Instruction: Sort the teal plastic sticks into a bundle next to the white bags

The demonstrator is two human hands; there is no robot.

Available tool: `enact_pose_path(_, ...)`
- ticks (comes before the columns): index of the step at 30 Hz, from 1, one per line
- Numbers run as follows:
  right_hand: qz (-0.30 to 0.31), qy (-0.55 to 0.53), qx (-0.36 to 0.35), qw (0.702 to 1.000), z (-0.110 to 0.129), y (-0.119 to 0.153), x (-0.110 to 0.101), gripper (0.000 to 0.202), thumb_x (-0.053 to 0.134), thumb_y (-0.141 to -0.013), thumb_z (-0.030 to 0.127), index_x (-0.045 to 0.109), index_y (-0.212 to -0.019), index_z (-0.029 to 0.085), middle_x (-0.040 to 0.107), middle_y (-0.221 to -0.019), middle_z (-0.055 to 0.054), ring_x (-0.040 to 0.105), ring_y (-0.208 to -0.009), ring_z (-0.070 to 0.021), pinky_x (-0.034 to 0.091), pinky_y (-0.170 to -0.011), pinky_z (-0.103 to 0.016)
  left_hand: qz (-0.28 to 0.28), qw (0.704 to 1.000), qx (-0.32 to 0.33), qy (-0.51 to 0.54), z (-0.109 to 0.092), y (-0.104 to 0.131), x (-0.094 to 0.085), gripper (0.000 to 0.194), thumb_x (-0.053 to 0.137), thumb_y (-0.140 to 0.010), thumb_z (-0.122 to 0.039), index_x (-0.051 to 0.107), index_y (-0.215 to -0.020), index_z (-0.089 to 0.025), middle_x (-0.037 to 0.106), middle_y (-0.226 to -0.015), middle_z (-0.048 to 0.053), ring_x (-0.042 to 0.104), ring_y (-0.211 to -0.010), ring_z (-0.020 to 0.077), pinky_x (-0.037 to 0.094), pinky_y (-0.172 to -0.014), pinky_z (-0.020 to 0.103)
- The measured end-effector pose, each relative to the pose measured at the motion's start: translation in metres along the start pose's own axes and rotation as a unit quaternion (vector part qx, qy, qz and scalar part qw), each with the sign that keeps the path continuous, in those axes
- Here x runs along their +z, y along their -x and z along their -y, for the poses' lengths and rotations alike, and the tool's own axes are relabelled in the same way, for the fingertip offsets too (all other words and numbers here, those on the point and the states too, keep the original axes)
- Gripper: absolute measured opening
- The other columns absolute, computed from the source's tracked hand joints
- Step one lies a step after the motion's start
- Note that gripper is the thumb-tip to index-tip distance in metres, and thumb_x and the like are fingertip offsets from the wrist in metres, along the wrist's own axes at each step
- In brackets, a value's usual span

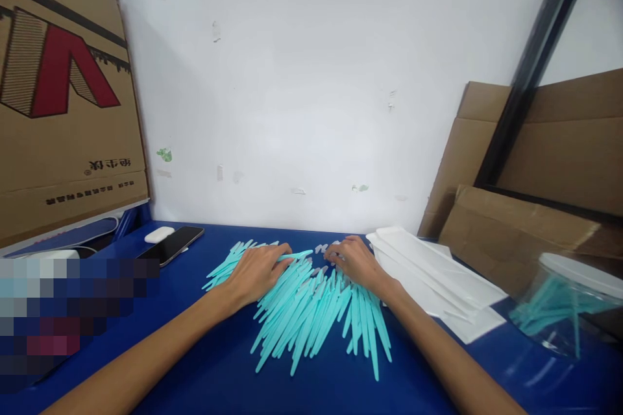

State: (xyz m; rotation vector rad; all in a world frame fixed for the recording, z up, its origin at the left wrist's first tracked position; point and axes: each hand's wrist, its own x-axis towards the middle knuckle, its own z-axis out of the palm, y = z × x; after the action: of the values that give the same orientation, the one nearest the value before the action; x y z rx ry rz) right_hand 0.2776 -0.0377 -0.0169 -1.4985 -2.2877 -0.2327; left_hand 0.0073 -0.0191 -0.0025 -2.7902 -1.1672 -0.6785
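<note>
From my remote seat I have the head view alone. A blue, smooth surface (311,395) stretches out before me, and across its middle lies a spread of turquoise, flat, tapering plastic-looking sticks (302,324), overlapping and fanned out, many with narrow ends toward me. A smaller group lies to the left of the left hand (256,270). That hand reaches over the sticks, its thumb and index finger brought together on a single turquoise slim stick (302,253), which points to the right. The right hand (357,259) is bent down over the far ends of the right-hand sticks, fingers curled; I cannot tell whether they grip anything. Small pale greyish pieces (321,248) show between the hands, too small for me to make out.

Just right of the right hand I see flat white paper-like sleeves (428,272), overlapping. Farther right stands a clear, round plastic jar (549,337) with a white lid (584,272) and more turquoise sticks inside. At far left of the surface, a dark, rectangular phone (172,246) lies near a small white rounded case (159,235). A brown cardboard box (73,142) with a red mark rises behind them.
</note>
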Motion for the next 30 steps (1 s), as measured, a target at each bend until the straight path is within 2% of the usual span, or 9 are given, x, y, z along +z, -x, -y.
enact_pose_path(8, -0.004, -0.004, -0.016, 1.000, 0.003, 0.001, -0.002, 0.023, 0.049, -0.095, 0.018, 0.070, -0.094, 0.025, 0.075, -0.081, 0.001, 0.069, -0.080, -0.0181, 0.032, -0.102, -0.038, -0.004, 1.000, 0.003, 0.002, 0.002, -0.001, 0.006, 0.034, 0.031, -0.101, -0.043, 0.058, -0.107, -0.024, 0.070, -0.086, 0.002, 0.066, -0.079, 0.0210, 0.038, -0.062, 0.028)
enact_pose_path(17, 0.002, -0.041, -0.038, 0.998, 0.002, 0.001, 0.000, 0.022, 0.048, -0.096, 0.019, 0.069, -0.096, 0.026, 0.075, -0.084, 0.002, 0.069, -0.083, -0.0175, 0.032, -0.104, -0.038, -0.008, 1.000, 0.016, -0.023, 0.004, -0.001, 0.010, 0.036, 0.024, -0.103, -0.035, 0.058, -0.109, -0.023, 0.070, -0.086, 0.004, 0.066, -0.079, 0.0206, 0.039, -0.063, 0.027)
enact_pose_path(22, 0.009, -0.058, -0.029, 0.998, 0.004, 0.002, -0.003, 0.022, 0.044, -0.097, 0.019, 0.065, -0.100, 0.024, 0.075, -0.089, 0.000, 0.068, -0.083, -0.0170, 0.033, -0.104, -0.040, -0.007, 1.000, 0.007, -0.015, 0.003, -0.001, 0.009, 0.037, 0.025, -0.102, -0.034, 0.060, -0.108, -0.023, 0.070, -0.089, 0.006, 0.066, -0.085, 0.0213, 0.043, -0.070, 0.028)
enact_pose_path(30, 0.016, -0.066, -0.006, 0.998, 0.007, 0.004, -0.005, 0.020, 0.042, -0.099, 0.027, 0.061, -0.103, 0.024, 0.074, -0.093, -0.001, 0.066, -0.086, -0.0179, 0.032, -0.106, -0.041, 0.009, 1.000, 0.004, 0.000, 0.003, 0.000, 0.011, 0.038, 0.026, -0.102, -0.035, 0.061, -0.104, -0.022, 0.070, -0.090, 0.006, 0.066, -0.086, 0.0220, 0.043, -0.071, 0.029)
